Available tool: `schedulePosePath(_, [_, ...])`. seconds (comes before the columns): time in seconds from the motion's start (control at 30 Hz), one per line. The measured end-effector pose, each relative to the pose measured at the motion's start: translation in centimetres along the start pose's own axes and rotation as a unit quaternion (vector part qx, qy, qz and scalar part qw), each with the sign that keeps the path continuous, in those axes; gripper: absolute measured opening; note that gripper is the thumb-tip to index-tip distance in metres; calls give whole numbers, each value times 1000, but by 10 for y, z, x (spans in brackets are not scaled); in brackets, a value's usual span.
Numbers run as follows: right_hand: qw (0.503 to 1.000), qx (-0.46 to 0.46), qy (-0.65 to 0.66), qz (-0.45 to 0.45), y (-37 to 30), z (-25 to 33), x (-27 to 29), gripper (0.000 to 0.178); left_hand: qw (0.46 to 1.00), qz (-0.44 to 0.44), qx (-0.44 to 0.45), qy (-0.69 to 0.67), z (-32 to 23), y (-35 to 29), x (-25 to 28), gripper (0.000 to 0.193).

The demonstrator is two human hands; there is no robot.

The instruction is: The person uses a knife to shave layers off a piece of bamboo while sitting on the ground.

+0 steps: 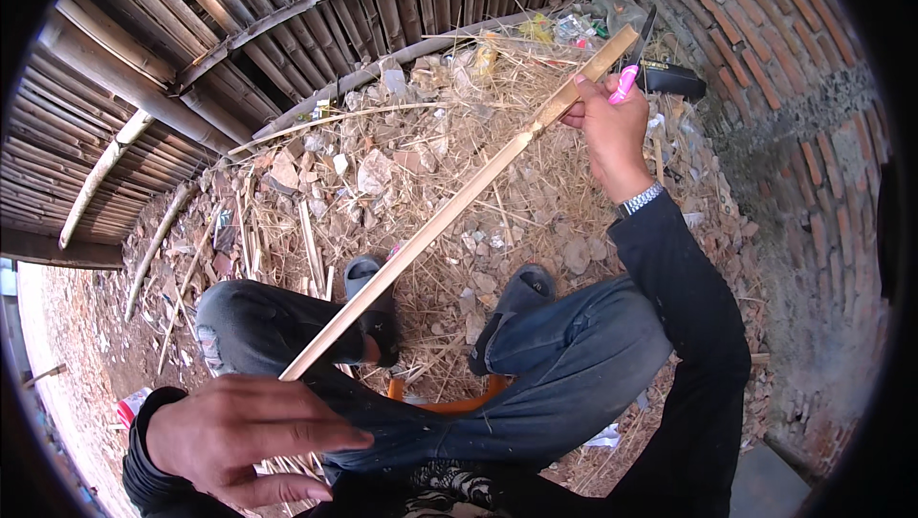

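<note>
A long, pale bamboo strip (411,248) slants from beside my left hand up to the far right, with a darker, rougher far part past a node. My right hand (612,131) is closed round that far part. The same hand also holds a knife (625,84) with a pink handle, its dark blade pointing up and away. My left hand (253,437) is at the lower left, fingers stretched out and thumb apart. The strip's near end meets the upper edge of this hand; whether they touch I cannot tell.
Rubble, straw and scraps cover the ground (430,150) round my slippered feet. A bamboo slat wall (325,16) stands at the far left, a brick wall (813,135) at the right. A black case-like object (672,80) lies behind my right hand. Orange seat parts (469,403) show between my legs.
</note>
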State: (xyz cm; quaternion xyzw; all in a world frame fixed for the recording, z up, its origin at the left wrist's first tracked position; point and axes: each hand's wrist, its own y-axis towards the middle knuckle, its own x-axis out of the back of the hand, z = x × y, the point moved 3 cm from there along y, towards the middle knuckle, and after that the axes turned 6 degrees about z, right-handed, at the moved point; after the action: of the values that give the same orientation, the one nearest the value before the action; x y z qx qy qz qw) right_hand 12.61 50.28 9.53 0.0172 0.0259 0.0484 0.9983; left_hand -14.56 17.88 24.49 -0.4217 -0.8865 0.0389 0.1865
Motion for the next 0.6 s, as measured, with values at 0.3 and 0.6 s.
schedulePosePath(0.3, [990, -98, 100, 7, -15, 20, -4, 7, 858, -388, -65, -332, 83, 38, -98, 122])
schedulePosePath(0.6, [946, -247, 43, 206, -55, -21, -76, 22, 506, -696, -491, -139, 41, 25, 64, 61])
